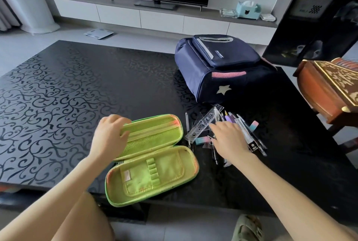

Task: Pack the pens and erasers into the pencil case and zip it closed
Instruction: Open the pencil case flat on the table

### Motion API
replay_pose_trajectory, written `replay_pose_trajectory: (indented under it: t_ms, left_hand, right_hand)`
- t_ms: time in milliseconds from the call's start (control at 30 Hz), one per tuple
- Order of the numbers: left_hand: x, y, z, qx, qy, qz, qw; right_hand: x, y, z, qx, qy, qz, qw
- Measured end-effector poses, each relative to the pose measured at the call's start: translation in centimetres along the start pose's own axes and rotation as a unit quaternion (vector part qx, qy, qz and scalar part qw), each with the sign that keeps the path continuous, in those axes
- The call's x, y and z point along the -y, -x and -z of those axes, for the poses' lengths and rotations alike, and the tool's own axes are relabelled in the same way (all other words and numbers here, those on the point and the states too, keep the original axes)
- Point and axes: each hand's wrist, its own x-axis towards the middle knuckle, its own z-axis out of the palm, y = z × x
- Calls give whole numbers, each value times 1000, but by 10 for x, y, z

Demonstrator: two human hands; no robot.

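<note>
A green pencil case [155, 165] lies wide open on the black table, both halves showing their lime lining and nothing inside. My left hand [110, 134] grips the far left edge of the upper half. To the right lies a heap of pens [249, 136], a clear ruler [205, 124] and two pink-and-teal erasers, one [202, 141] beside the case and the other [254, 125] at the heap's right. My right hand [228, 140] rests on the heap with its fingers spread; what is under the palm is hidden.
A navy backpack [222, 68] lies on the table [77, 95] behind the pens. A carved wooden instrument [329, 89] stands off the right edge. The table's near edge runs just below the case. A sandalled foot [249, 229] shows on the floor.
</note>
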Motion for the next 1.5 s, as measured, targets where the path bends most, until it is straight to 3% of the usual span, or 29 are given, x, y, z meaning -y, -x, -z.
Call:
replay_pose_trajectory:
  t_ms: [133, 233, 333, 500, 700, 767, 833, 933, 1033, 1167, 1267, 1333, 1500]
  left_hand:
    - [-25, 34, 5, 93, -38, -182, 978]
    - [-25, 54, -1, 163, -91, -231, 955]
    - [-18, 64, -5, 186, -117, -245, 944]
    - [-14, 75, -8, 197, -112, -247, 942]
    - [-8, 80, -11, 188, -130, -253, 940]
    - [-5, 82, -13, 180, -153, -268, 934]
    - [-7, 82, -11, 174, -179, -288, 925]
    - [-7, 80, -12, 133, -224, -332, 906]
    - [-3, 80, -14, 138, -167, -347, 913]
    - [-4, 81, -6, 98, -8, -215, 972]
    - [-6, 69, 6, 68, 57, -75, 993]
    - [-8, 58, 11, 61, 99, 5, 993]
    - [-11, 43, 12, 49, 149, 81, 984]
  right_hand:
    - [19, -31, -6, 22, 38, 118, 992]
    - [28, -47, -10, 78, 114, 139, 981]
    - [30, -54, -13, 67, 146, 166, 973]
    - [15, -48, -18, -39, 109, 179, 977]
    - [3, -16, 3, -212, -80, 149, 962]
    - [6, 1, 18, -294, -172, 120, 932]
    - [14, 20, 37, -314, -310, 55, 896]
    - [27, 50, 67, -257, -497, -73, 826]
    - [28, 63, 88, -218, -606, -165, 747]
    - [24, 69, 98, -157, -758, -261, 577]
    - [30, 71, 88, -49, -806, -334, 486]
    - [46, 72, 75, 25, -807, -381, 451]
    - [107, 65, 44, 123, -770, -456, 428]
